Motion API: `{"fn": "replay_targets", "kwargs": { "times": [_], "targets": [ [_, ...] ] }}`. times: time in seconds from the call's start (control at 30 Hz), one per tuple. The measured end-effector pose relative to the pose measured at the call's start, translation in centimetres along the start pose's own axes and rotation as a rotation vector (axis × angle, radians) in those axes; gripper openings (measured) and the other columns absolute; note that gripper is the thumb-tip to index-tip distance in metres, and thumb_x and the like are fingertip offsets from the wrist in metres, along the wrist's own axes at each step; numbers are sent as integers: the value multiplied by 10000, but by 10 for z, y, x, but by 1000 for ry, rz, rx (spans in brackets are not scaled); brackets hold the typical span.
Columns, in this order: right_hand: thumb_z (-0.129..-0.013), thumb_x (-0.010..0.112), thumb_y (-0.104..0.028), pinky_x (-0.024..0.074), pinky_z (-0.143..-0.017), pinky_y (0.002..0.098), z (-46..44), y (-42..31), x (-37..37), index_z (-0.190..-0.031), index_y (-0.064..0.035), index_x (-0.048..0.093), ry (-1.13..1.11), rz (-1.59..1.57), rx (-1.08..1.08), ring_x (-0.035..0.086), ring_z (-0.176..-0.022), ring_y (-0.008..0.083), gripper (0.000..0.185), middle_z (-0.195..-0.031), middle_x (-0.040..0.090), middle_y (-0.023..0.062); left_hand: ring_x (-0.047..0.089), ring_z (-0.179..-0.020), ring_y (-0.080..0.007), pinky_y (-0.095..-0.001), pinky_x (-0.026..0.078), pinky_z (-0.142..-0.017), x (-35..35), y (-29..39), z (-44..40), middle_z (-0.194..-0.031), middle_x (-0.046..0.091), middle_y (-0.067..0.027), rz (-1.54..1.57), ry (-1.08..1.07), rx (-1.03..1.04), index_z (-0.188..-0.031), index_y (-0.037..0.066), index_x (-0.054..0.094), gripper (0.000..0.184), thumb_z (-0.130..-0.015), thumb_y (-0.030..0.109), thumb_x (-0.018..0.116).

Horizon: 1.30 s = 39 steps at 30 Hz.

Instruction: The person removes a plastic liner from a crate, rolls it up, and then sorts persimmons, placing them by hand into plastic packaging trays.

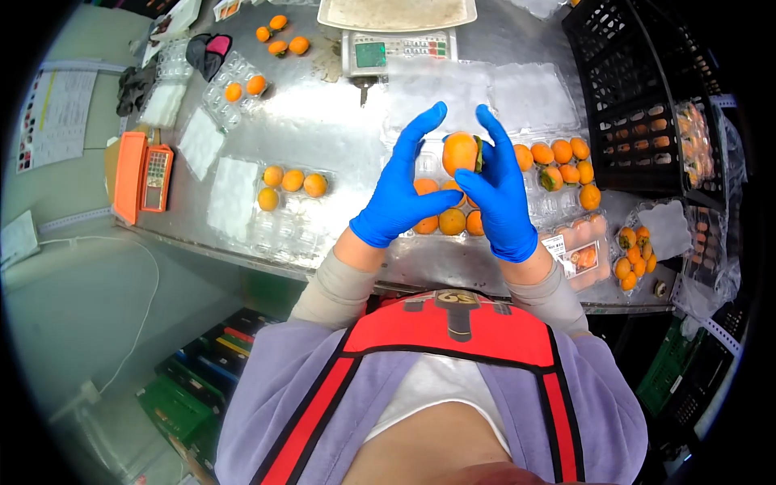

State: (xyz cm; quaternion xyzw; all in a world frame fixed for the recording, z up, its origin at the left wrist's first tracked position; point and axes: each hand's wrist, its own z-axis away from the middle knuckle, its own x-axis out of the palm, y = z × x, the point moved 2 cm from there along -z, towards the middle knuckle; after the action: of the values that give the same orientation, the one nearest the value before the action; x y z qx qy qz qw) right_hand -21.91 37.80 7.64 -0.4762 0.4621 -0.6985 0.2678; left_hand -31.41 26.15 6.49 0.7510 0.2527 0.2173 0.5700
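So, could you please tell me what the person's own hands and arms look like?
The left hand and right hand wear matching bright-blue, close-fitting gloves with no markings that I can make out. Beige-grey sleeves cover the forearms, leaving the wrists partly bare, and a purple garment covers the upper arms.

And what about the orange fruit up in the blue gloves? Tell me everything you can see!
The orange fruit looks round, smooth and slightly shiny, with a green leafy cap facing the right hand. That hand holds it above other fruits, its thumb at the fruit's lower edge. The left hand is open beside it; I can't tell if they touch.
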Motion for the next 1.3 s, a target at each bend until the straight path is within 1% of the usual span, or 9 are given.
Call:
{"fn": "replay_targets", "kwargs": {
  "times": [0.17,0.4,0.5,0.6,0.7,0.83,1.0,1.13,1.3],
  "targets": [
    [-744,697,-75,389,-967,346,2,-6,-7,-1434,-26,194,26,390,-437,520,-1087,222,855,-1126,543,126,297,-1338,-255,-405,248,-1093,5,3,0,-1468,268,-79,449,-211,-299,-1414,73,261,890,-690,201,763],
    [-700,729,-67,399,-964,379,1,5,-12,-1401,-13,267,15,537,-670,524,-1118,260,841,-1217,539,158,488,-1183,-258,-386,417,-988,10,0,-1,-1286,470,-148,631,-92,-434,-1337,29,359,755,-754,343,722],
    [-686,728,-53,411,-940,387,1,1,-17,-1342,-11,363,4,789,-788,535,-1095,296,752,-1223,547,147,523,-1125,-232,-337,461,-927,8,-2,-2,-1197,507,-129,675,-99,-441,-1344,60,369,643,-779,150,663],
    [-672,737,-60,413,-926,403,1,-6,-16,-1293,-13,421,-22,914,-802,536,-1083,315,698,-1213,559,129,517,-1141,-252,-367,432,-968,10,1,-3,-1216,518,-140,626,-99,-449,-1338,29,359,721,-750,240,719],
    [-676,735,-68,395,-948,411,0,-5,-16,-1303,-15,409,-60,931,-812,513,-1120,317,709,-1247,532,146,529,-1120,-242,-354,434,-959,9,7,-6,-1195,532,-138,579,-86,-464,-1347,30,351,731,-734,187,717],
    [-678,739,-89,376,-961,411,2,-3,-16,-1365,-14,331,-19,865,-759,486,-1160,297,802,-1284,492,163,540,-1098,-227,-344,434,-954,8,8,-9,-1182,543,-134,563,-77,-416,-1356,31,342,739,-731,166,712],
    [-731,724,-249,349,-985,411,1,-3,-21,-1453,-31,123,56,368,-431,467,-1176,248,964,-1238,489,136,503,-1139,-209,-342,401,-987,6,9,-12,-1264,490,-121,509,-38,-256,-1363,33,336,778,-704,142,735],
    [-775,684,-268,355,-983,390,-1,1,-22,-1454,-44,119,34,235,-361,470,-1163,237,912,-1216,493,122,487,-1155,-210,-354,375,-1007,8,9,-15,-1327,445,-120,501,-29,-258,-1364,36,337,799,-683,108,747],
    [-811,647,-198,395,-949,319,-3,4,-19,-1460,-81,114,-54,-131,-93,506,-1105,199,849,-1172,523,121,474,-1173,-226,-385,350,-1019,7,8,-16,-1362,426,-136,-119,-60,123,-1365,37,337,795,-683,79,745]
  ]
}}
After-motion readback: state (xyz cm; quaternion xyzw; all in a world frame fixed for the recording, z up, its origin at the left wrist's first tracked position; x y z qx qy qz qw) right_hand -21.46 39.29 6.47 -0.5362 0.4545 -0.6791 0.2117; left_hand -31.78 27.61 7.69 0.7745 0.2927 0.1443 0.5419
